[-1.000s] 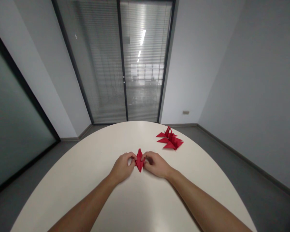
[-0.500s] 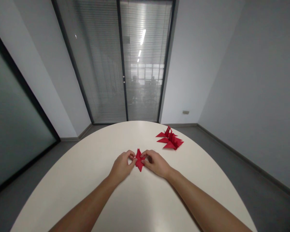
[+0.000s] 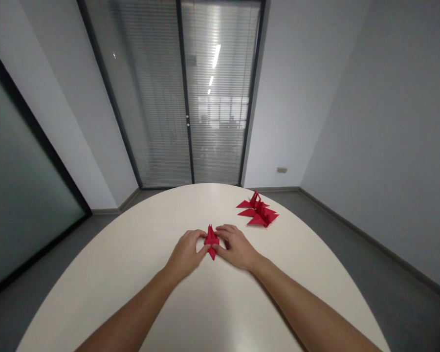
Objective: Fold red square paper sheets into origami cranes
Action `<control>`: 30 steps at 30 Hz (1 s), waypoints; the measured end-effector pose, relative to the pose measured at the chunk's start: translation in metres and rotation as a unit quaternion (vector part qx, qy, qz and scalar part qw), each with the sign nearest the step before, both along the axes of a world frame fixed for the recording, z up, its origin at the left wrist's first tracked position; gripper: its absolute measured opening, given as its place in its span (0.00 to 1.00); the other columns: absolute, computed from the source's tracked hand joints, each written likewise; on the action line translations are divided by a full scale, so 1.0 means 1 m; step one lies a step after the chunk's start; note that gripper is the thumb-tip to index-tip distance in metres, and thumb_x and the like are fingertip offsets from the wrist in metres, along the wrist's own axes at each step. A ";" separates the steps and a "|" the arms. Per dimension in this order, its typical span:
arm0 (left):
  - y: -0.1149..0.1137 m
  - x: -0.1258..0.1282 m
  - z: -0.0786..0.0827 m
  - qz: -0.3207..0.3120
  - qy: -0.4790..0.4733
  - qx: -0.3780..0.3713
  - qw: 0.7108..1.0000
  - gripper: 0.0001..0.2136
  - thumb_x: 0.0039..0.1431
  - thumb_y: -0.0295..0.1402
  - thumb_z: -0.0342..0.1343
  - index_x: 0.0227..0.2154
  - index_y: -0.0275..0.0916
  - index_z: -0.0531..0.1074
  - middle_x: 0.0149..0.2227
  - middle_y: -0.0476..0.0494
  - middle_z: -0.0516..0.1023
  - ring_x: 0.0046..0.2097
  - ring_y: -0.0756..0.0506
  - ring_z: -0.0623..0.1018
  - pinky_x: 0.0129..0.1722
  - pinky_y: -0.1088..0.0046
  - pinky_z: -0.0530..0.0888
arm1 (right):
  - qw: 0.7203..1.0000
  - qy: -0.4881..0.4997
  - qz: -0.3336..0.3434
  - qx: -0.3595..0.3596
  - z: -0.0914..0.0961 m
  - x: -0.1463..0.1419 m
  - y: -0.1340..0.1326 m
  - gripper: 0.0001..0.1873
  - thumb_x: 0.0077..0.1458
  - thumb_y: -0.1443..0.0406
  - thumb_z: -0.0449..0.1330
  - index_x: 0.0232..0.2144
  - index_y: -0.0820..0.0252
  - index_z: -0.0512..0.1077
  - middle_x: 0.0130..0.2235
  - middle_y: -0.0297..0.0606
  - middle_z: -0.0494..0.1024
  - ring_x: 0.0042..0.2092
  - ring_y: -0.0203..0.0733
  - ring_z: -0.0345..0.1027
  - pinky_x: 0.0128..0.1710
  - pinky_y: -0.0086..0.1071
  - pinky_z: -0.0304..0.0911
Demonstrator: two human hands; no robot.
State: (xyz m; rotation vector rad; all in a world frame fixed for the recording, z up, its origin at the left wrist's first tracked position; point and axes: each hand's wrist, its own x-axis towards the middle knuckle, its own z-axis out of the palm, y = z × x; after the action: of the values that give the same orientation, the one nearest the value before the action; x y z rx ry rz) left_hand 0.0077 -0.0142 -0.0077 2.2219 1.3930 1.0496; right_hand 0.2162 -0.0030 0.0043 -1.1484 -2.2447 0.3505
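Observation:
Between my two hands lies a small folded piece of red paper [image 3: 211,239] on the white table, with narrow points at its far end and one point toward me. My left hand [image 3: 187,249] grips its left edge, thumb at the near side and fingers curled at the far side. On the right edge, my right hand [image 3: 237,247] holds it the same way, thumb low and fingers bent above. Parts of the paper's edges are hidden under the fingertips.
Several red origami cranes [image 3: 259,211] sit close together at the far right of the round white table [image 3: 139,259]. Past the table's far edge stand a glass door with blinds [image 3: 220,146] and a grey wall [image 3: 388,122].
The paper's middle looks wider and flatter across, its side points no longer spread out. My thumbs and fingers have shifted slightly along its edges. The cranes have stayed put.

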 end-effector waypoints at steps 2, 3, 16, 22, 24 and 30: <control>0.001 0.000 -0.001 -0.002 -0.002 -0.004 1.000 0.10 0.59 0.35 0.59 0.43 0.41 0.74 0.43 0.43 0.79 0.47 0.41 0.76 0.50 0.61 0.71 | 1.000 0.014 0.007 -0.014 0.000 0.000 0.001 0.20 0.57 0.57 0.63 0.50 0.58 0.77 0.54 0.47 0.77 0.57 0.54 0.66 0.59 0.48 0.58; 0.001 -0.001 -0.001 -0.001 -0.001 -0.005 1.000 0.10 0.59 0.34 0.60 0.43 0.41 0.74 0.44 0.43 0.79 0.47 0.41 0.76 0.50 0.61 0.71 | 0.999 0.025 0.007 -0.023 0.000 0.000 0.002 0.19 0.56 0.58 0.64 0.49 0.57 0.77 0.53 0.46 0.77 0.57 0.54 0.66 0.59 0.48 0.58; 0.001 0.000 -0.002 0.031 0.009 0.010 0.999 0.14 0.59 0.35 0.60 0.47 0.40 0.72 0.47 0.39 0.79 0.50 0.39 0.77 0.53 0.57 0.71 | 0.972 0.199 0.045 -0.120 -0.002 -0.002 0.005 0.04 0.50 0.65 0.67 0.31 0.57 0.76 0.43 0.38 0.80 0.45 0.45 0.73 0.49 0.38 0.64; 0.000 0.000 0.001 0.014 -0.027 -0.002 1.000 0.18 0.56 0.35 0.63 0.49 0.41 0.70 0.46 0.40 0.80 0.49 0.39 0.78 0.53 0.57 0.71 | 0.969 0.214 0.065 -0.105 0.004 -0.005 0.000 0.03 0.53 0.64 0.67 0.30 0.56 0.76 0.49 0.42 0.77 0.53 0.48 0.70 0.57 0.43 0.60; 0.001 0.000 0.000 0.015 -0.044 -0.004 0.999 0.19 0.56 0.35 0.63 0.50 0.41 0.70 0.46 0.39 0.80 0.49 0.39 0.78 0.53 0.56 0.72 | 0.971 0.211 0.057 -0.091 0.004 -0.005 -0.001 0.04 0.52 0.64 0.68 0.31 0.55 0.77 0.52 0.42 0.75 0.56 0.49 0.67 0.59 0.45 0.58; 0.003 0.000 -0.004 0.007 -0.075 -0.023 0.997 0.22 0.54 0.35 0.64 0.52 0.40 0.68 0.47 0.37 0.81 0.49 0.40 0.80 0.51 0.58 0.74 | 0.969 0.224 0.043 -0.096 0.005 -0.004 0.000 0.01 0.53 0.66 0.67 0.31 0.55 0.78 0.59 0.41 0.69 0.62 0.49 0.61 0.64 0.44 0.53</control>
State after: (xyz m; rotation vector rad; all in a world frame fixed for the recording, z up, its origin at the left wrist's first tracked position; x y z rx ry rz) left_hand 0.0080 -0.0111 -0.0117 2.0570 1.3549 1.1516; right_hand 0.2125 -0.0034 0.0096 -0.9505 -1.8927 0.7928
